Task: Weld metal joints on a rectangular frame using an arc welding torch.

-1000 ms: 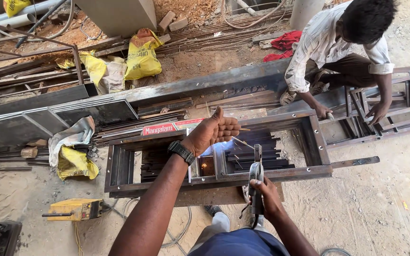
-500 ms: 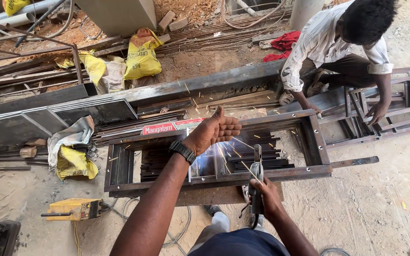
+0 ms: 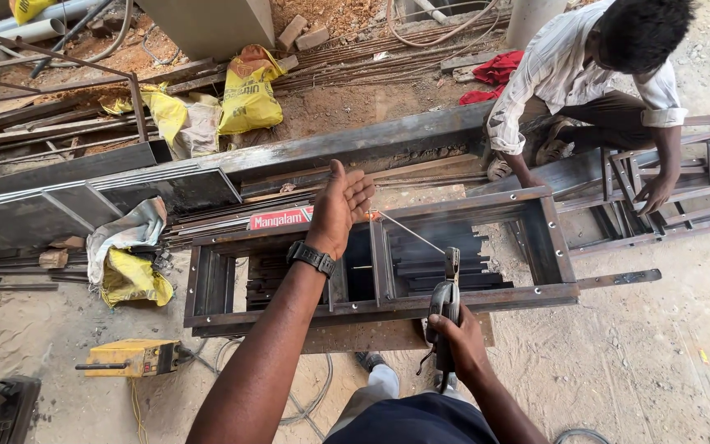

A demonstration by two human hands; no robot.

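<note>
My right hand (image 3: pixel 456 339) grips a dark electrode holder (image 3: pixel 445 300) whose thin welding rod (image 3: pixel 408 233) slants up and left to the far rail of a rectangular steel frame (image 3: pixel 470 298). My left hand (image 3: pixel 340 204), with a black wristwatch (image 3: pixel 311 257) on the wrist, is raised open and flat above the frame, just left of the rod's tip. It holds nothing. The frame has upright dividers (image 3: pixel 381 260) near its middle and lies over dark steel bars.
A person in a striped shirt (image 3: pixel 569 74) crouches at the far right with a hand on other steel frames (image 3: pixel 684 197). Yellow sacks (image 3: pixel 248 92), a long steel beam (image 3: pixel 355 146), a yellow power tool (image 3: pixel 137 357) and a cable (image 3: pixel 310 403) lie around on sandy ground.
The bright welding glare and sparks at the rod's tip have gone out. My left hand stays raised; my right hand holds the holder in nearly the same place.
</note>
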